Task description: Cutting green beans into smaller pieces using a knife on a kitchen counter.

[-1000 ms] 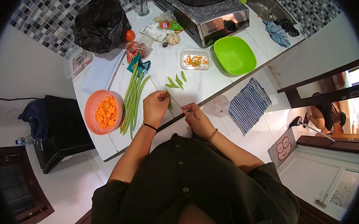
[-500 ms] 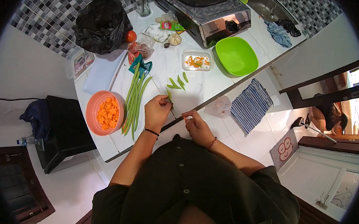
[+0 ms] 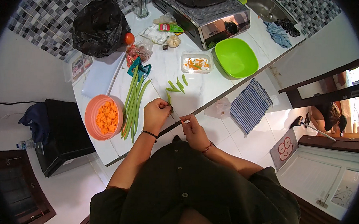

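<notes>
My left hand [image 3: 156, 114] is closed at the counter's front edge, pinching a short green bean [image 3: 169, 97] that sticks up past the fingertips. To its right, my right hand [image 3: 194, 132] is also closed; a small orange tip shows at its fingers, too small to name. Just beyond the left hand lie several cut bean pieces [image 3: 173, 86]. A bunch of long green beans [image 3: 134, 105] lies left of that hand, beside a pink bowl [image 3: 89, 124] of diced orange vegetable [image 3: 107, 118].
A clear tub [image 3: 196, 56] with orange and green scraps stands beside a green basin [image 3: 236, 58] and the gas stove [image 3: 209, 21]. Farther left are garlic [image 3: 173, 41], a tomato [image 3: 129, 38] and a black plastic bag [image 3: 99, 27]. A striped cloth [image 3: 251, 106] lies on the floor.
My right hand has shifted slightly left and down. The left hand has barely moved and keeps its pinch on the bean. The view has shifted a little.
</notes>
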Demonstrator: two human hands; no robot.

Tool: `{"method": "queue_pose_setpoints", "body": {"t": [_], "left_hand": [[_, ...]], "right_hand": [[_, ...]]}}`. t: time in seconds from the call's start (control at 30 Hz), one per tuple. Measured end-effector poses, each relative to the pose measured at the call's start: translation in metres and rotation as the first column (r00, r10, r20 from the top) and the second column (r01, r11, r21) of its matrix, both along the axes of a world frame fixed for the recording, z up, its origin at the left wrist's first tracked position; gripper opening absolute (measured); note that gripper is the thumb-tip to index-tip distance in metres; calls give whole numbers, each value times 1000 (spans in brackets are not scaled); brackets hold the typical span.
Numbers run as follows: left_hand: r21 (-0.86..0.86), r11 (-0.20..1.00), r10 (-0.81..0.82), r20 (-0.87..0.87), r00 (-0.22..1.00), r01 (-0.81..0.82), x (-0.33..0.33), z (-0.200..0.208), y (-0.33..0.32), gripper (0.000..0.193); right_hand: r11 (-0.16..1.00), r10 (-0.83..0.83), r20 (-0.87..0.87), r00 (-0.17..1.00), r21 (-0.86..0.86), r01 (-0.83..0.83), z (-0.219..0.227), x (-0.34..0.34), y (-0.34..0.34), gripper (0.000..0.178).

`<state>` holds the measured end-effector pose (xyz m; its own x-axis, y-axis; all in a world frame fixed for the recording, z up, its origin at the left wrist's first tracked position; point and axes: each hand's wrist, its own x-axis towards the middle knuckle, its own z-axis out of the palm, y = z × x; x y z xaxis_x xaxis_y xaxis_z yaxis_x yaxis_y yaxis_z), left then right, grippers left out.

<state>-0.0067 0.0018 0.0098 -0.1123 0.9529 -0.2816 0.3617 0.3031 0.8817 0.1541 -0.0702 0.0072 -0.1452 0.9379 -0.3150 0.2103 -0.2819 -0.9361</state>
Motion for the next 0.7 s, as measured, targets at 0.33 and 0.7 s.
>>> {"method": "queue_pose_setpoints", "body": {"t": [0.33, 0.7], "left_hand": [[22, 1000, 22, -23, 999, -22, -2, -12, 0, 14], [95, 995, -19, -238, 971, 43, 11, 15, -4, 23]], "right_hand": [[998, -54, -23, 998, 16, 54, -3, -14, 10, 16], [999, -23, -5, 1000, -34, 23, 6, 1, 15, 18]]}}
